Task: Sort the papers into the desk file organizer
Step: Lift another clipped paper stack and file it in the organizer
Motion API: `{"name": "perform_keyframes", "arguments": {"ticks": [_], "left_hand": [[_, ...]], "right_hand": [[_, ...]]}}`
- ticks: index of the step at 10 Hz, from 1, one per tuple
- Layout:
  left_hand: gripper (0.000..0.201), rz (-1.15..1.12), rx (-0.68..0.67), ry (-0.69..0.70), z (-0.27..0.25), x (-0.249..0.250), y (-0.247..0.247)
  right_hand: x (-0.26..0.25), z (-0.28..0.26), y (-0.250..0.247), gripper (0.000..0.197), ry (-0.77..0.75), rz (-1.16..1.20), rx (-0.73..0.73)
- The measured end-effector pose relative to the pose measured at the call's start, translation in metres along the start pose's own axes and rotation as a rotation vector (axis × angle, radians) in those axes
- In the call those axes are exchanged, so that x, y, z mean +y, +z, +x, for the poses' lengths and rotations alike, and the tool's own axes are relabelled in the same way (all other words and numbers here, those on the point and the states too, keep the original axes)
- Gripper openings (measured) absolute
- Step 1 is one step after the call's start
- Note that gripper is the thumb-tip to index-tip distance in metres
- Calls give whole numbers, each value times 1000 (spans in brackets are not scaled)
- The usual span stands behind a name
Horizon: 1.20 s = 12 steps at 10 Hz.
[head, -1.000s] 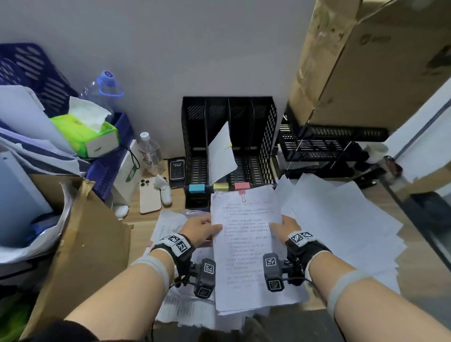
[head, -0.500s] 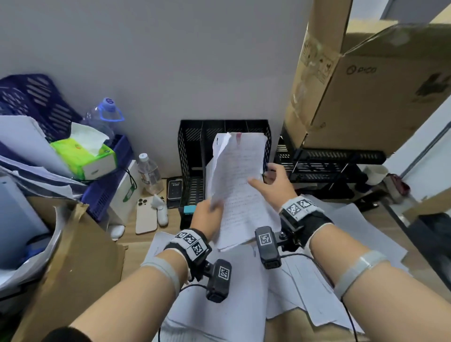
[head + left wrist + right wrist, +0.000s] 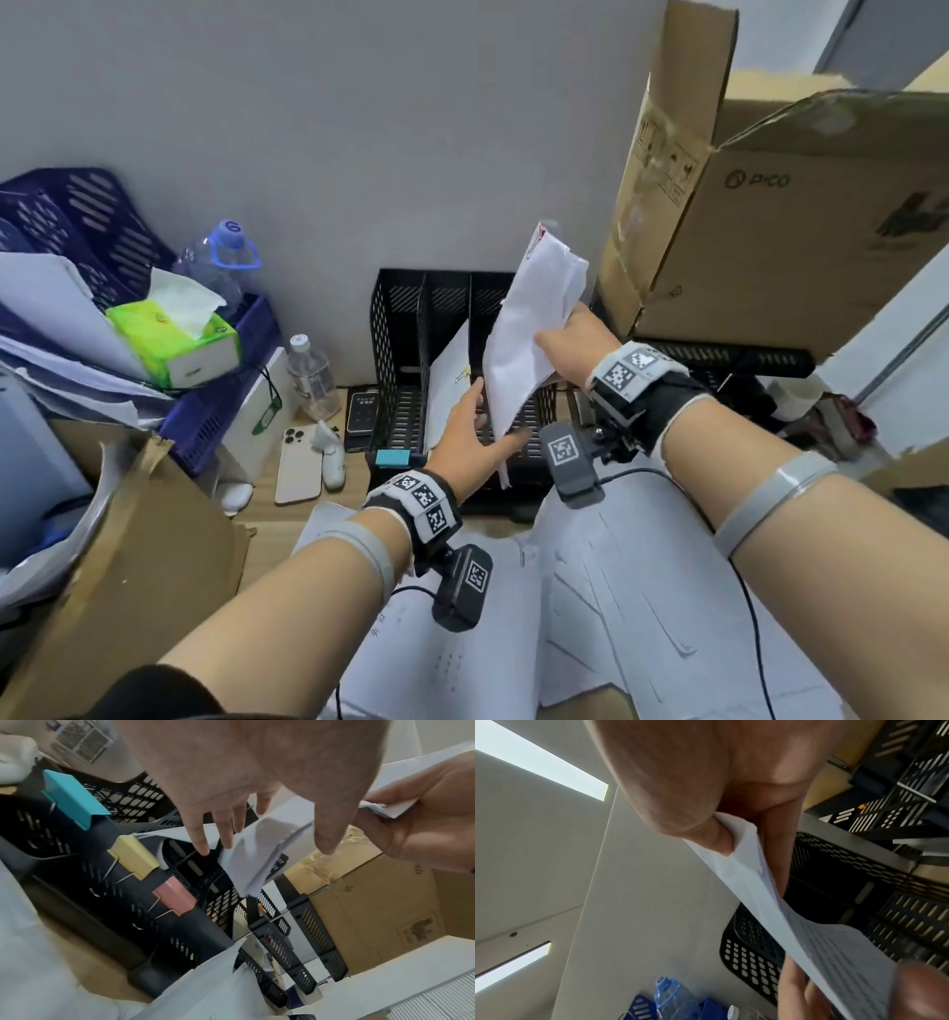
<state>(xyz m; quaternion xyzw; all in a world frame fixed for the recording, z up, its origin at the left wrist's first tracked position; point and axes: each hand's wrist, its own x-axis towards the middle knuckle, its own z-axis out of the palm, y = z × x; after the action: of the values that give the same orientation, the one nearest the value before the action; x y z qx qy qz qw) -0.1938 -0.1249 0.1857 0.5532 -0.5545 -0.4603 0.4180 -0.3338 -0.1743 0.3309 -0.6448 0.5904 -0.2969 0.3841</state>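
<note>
While right hand (image 3: 575,344) pinches the paper stack (image 3: 534,329) upright over the black organizer (image 3: 395,329), left hand (image 3: 470,437), fingers spread loose, touches its lower edge.

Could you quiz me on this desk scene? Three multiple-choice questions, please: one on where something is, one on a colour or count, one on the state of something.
1. Where is the phone?
A. left of the black organizer
B. inside it
C. on the cardboard box

2. Which clip colours line the organizer's front?
A. three blue
B. blue, yellow, pink
C. red, green, black

3. What is the right hand doing?
A. resting flat
B. pointing
C. gripping the papers

Answers: 1 A, it lies on the desk beside the organizer; 2 B, the left wrist view shows all three; 3 C, thumb and fingers pinch the sheets.
</note>
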Motion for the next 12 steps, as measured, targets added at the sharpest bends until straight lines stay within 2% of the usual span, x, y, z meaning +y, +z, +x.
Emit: {"name": "perform_keyframes", "arguments": {"ticks": [1,3,4,5,6,7,8,9,10,11,12], "left_hand": [[118,47,-59,-136,4,-10,-3],[117,123,-30,-153,13,-17,-6],[102,146,13,-149,20,-19,-9],[96,139,61,-174,28,-26,-12],[86,110,101,-176,32,-32,-14],[65,77,173,-122,34,-35,-17],[41,-5,300,-77,38,-42,-20],[18,-136,410,-120,34,-48,-26],[16,-188,517,-210,24,-60,-38],[21,-148,581,-356,3,-89,-58],[15,122,554,-562,-32,-136,-87]], "right_hand": [[6,11,-2,34,-21,-50,-33],[11,35,0,33,-49,-60,-65],[18,50,9,34,-29,-12,13],[33,65,27,32,118,-37,8],[53,76,47,20,256,-187,-115],[65,80,63,20,294,-59,-109],[68,77,73,16,265,27,-79],[99,79,93,18,293,-76,-270],[119,61,111,14,323,-184,-495],[128,34,132,16,401,-109,-605],[147,11,157,22,428,-85,-677]]}}
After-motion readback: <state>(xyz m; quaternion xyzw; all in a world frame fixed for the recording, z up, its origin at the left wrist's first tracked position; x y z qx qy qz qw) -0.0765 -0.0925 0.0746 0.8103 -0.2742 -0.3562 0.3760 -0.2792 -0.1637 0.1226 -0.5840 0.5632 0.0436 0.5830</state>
